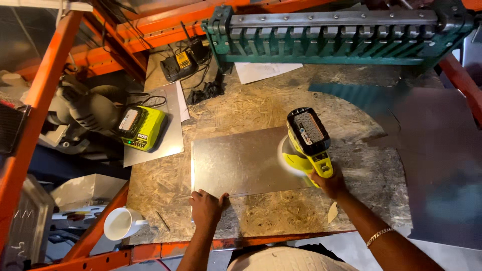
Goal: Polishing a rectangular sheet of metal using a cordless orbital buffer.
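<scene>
A flat grey metal sheet (241, 160) lies on the chipboard workbench (251, 108). My left hand (207, 208) presses flat on the sheet's near edge, fingers spread. My right hand (329, 181) grips the handle of a yellow-green cordless sander (306, 140) with a battery pack on top. Its round pad rests on the right part of the sheet.
A yellow-green battery charger (142, 128) sits on a second metal sheet (165, 135) at the left. A black and yellow charger (179, 64) stands at the back. A green sheet-metal brake (331, 37) spans the rear. A white mug (122, 223) sits beside orange rack beams (40, 100).
</scene>
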